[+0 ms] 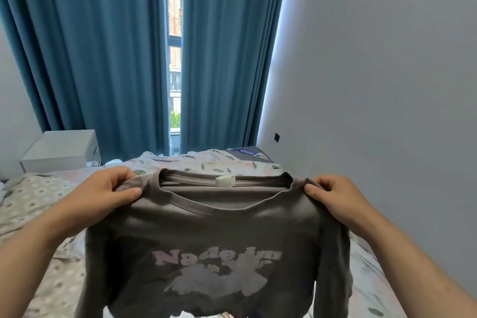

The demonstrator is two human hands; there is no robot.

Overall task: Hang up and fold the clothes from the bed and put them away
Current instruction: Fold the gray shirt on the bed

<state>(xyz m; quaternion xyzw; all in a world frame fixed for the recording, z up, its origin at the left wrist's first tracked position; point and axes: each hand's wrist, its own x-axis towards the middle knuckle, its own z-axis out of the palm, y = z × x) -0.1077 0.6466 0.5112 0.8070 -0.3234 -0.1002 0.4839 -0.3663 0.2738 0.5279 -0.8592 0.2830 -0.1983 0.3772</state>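
Your left hand (pixel 109 190) and right hand (pixel 335 197) each pinch a shoulder of the grey shirt (pixel 219 235), thumbs on the near side, fingers curled behind. You hold it spread above the bed (pixel 38 201), print facing you, its white neck label (pixel 225 180) at the far collar. Blue curtains (pixel 103 59) hang beyond, slightly parted, with a white nightstand (pixel 62 150) far left.
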